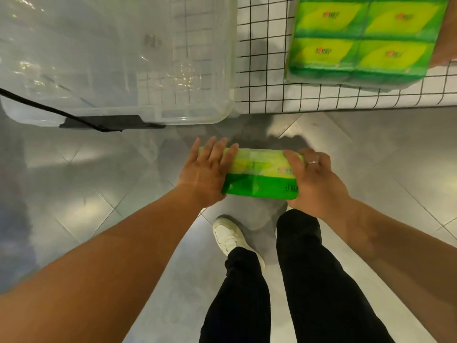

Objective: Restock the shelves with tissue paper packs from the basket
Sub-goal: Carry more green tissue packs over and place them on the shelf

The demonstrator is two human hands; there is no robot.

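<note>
I hold a green and yellow tissue pack (259,178) level between both hands, above the floor in front of my legs. My left hand (206,170) lies flat against its left end with straight fingers. My right hand (314,179) grips the right end, thumb curled over the top. A clear plastic basket (197,112) stands on the floor at the upper left and looks to have nothing in it. On the white grid-lined shelf (272,95) at the upper right lies a large bundle of the same green tissue packs (358,43).
Grey floor tiles (371,157) spread under and around me. A black strap (49,110) crosses the basket's front left edge. My legs in black trousers and one white shoe (228,237) are below the pack.
</note>
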